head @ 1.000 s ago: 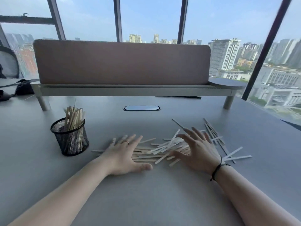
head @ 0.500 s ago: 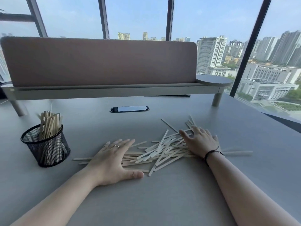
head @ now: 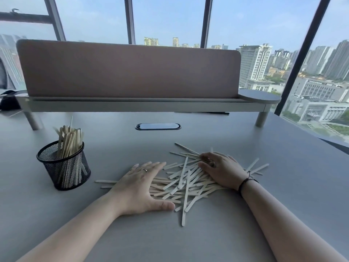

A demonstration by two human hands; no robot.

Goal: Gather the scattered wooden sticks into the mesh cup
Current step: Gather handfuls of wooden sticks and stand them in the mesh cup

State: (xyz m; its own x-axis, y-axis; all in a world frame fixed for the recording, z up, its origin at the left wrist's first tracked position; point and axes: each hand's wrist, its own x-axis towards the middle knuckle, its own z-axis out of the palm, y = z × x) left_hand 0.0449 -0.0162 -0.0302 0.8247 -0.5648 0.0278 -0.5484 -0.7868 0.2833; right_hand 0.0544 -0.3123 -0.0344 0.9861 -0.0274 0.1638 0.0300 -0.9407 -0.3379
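Note:
A loose pile of pale wooden sticks [head: 186, 181] lies on the grey table [head: 188, 239] between my two hands. My left hand [head: 140, 188] rests flat on the pile's left side, fingers spread, a ring on one finger. My right hand [head: 221, 172] lies palm down on the pile's right side, fingers curled over some sticks, a dark band on the wrist. A few sticks poke out beyond each hand. The black mesh cup [head: 64, 167] stands upright to the left, holding several sticks on end.
A raised shelf with a brown divider panel [head: 128, 70] spans the back of the table on short legs. A dark oval cable slot [head: 157, 126] sits in the tabletop behind the pile. A dark object [head: 9, 101] lies at the far left edge. Windows lie beyond.
My right hand has swept leftward, pushing the spread sticks into a tighter pile against my left hand. The left hand stayed almost in place.

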